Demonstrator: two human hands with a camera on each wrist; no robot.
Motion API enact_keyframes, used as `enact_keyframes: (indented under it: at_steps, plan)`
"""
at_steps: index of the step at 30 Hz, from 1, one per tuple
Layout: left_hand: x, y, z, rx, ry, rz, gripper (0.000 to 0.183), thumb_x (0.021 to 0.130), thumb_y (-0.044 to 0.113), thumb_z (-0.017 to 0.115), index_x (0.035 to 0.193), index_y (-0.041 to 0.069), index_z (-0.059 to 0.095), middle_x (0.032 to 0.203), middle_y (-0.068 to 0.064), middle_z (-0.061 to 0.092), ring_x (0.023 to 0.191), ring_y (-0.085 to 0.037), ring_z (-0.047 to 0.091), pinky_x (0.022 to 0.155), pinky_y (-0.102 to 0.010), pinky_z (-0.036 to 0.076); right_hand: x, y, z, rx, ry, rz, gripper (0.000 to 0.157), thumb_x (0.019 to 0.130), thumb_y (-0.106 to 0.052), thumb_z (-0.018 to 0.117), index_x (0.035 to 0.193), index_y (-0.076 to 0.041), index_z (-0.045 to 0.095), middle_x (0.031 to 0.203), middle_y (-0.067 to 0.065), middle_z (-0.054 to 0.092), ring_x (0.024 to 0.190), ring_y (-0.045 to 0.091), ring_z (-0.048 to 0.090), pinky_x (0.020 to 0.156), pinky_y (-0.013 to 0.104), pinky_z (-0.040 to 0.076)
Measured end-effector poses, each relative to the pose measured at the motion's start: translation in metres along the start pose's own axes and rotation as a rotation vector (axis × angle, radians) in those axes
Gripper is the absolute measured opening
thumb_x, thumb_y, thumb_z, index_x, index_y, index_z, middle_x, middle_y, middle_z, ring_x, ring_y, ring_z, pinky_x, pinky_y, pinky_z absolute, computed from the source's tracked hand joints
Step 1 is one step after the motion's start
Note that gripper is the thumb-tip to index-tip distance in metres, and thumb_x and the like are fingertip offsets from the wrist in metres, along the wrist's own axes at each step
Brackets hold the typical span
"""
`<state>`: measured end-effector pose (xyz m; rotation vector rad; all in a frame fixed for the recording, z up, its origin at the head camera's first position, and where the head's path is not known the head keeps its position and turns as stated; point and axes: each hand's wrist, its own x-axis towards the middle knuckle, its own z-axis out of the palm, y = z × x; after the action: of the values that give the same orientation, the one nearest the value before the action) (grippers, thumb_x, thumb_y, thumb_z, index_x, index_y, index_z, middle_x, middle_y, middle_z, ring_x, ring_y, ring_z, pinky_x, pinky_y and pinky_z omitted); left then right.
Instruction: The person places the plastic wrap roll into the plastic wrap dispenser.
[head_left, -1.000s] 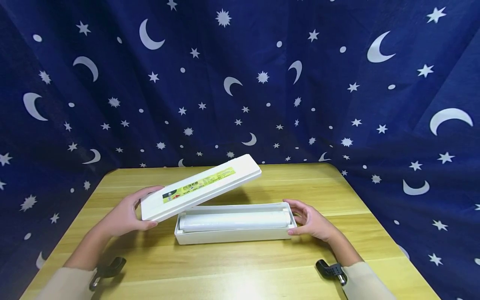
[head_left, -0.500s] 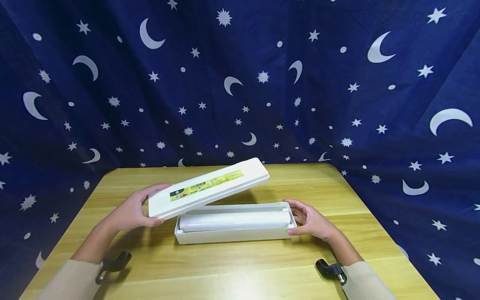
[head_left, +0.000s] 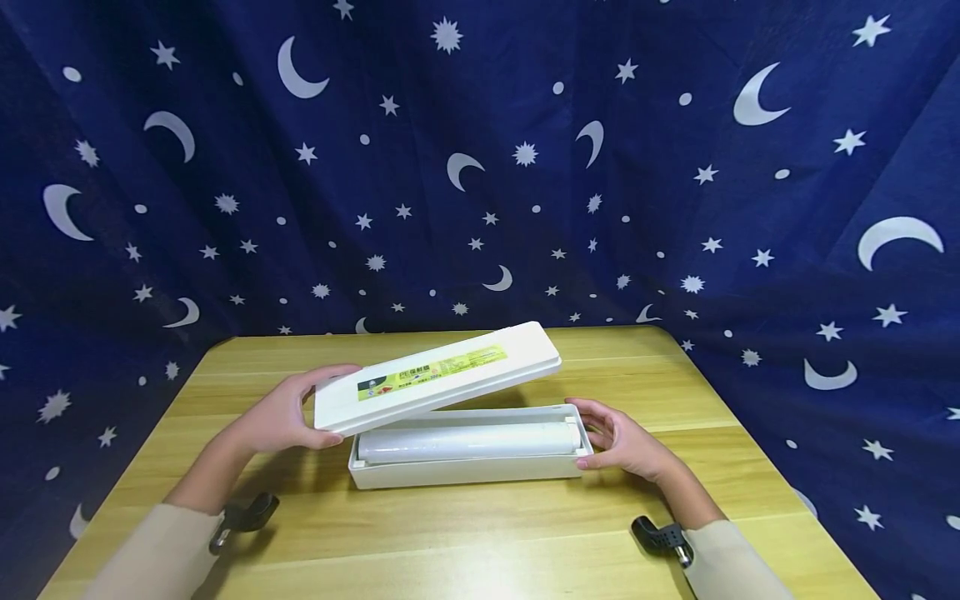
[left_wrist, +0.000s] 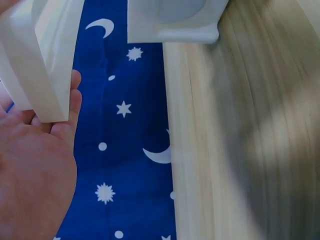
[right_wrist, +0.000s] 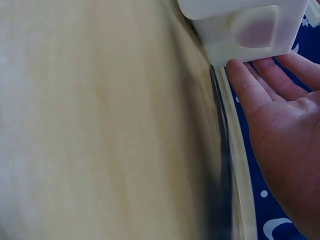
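Observation:
In the head view, a white open-topped cling film box (head_left: 465, 476) sits on the table with a roll of film (head_left: 468, 442) lying inside. My left hand (head_left: 283, 414) grips the left end of its white lid (head_left: 442, 379), which carries a green and yellow label. The lid is tilted, right end higher, above the box's left and back part. My right hand (head_left: 628, 443) holds the box's right end, thumb at the front corner, fingers at the back. In the left wrist view, the lid's end (left_wrist: 42, 65) lies against my fingers. The right wrist view shows fingertips touching the box end (right_wrist: 215, 50).
The light wooden table (head_left: 480, 550) stretches around the box. Behind it hangs a dark blue curtain (head_left: 420, 167) printed with moons and stars. A black wrist mount (head_left: 251, 514) sits at the left sleeve, another mount (head_left: 660, 537) at the right.
My left hand has carried the lid to the right and slightly lowered its raised end, so it covers more of the box. The right hand and the box have stayed in place.

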<state>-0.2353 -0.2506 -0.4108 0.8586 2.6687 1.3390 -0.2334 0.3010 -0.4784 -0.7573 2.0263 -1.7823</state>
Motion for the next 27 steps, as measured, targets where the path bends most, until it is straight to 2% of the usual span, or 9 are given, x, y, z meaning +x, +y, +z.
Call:
enact_keyframes:
  at_steps: [8,13,20,27]
  plan:
    - [0.008,0.003,0.004,-0.042,-0.016,0.007,0.093,0.068,0.011,0.093,0.150,0.024,0.051,0.135,0.001,0.063,0.106,-0.016,0.059,0.086,-0.027,0.052,0.001,-0.007,-0.002,-0.013,-0.005,0.009,0.094,0.081,0.006,0.080,0.153,0.016,0.021,0.155,0.043,0.028,0.130,0.008,0.058,0.103,0.023,0.051]
    - [0.010,0.004,0.005,-0.033,-0.013,-0.005,0.093,0.067,0.015,0.094,0.150,0.023,0.051,0.135,0.002,0.062,0.108,-0.017,0.059,0.088,-0.027,0.051,0.007,-0.016,-0.004,-0.097,0.048,-0.042,0.086,0.083,0.004,0.079,0.152,0.013,0.029,0.155,0.043,0.029,0.136,0.014,0.054,0.106,0.020,0.048]
    - [0.013,0.008,0.008,-0.060,-0.039,0.020,0.092,0.066,0.016,0.094,0.148,0.022,0.053,0.137,0.002,0.062,0.109,-0.017,0.059,0.089,-0.028,0.052,0.021,-0.033,-0.005,-0.207,0.154,-0.088,0.086,0.083,0.002,0.081,0.153,0.007,0.032,0.152,0.033,0.042,0.132,0.000,0.054,0.109,0.019,0.045]
    - [0.015,0.014,0.011,-0.047,-0.063,0.036,0.092,0.066,0.014,0.094,0.147,0.027,0.053,0.137,0.004,0.062,0.110,-0.016,0.059,0.091,-0.029,0.052,0.038,-0.049,-0.006,-0.267,0.202,-0.148,0.095,0.078,0.004,0.085,0.157,0.000,0.032,0.158,0.024,0.040,0.135,0.003,0.051,0.109,0.014,0.043]
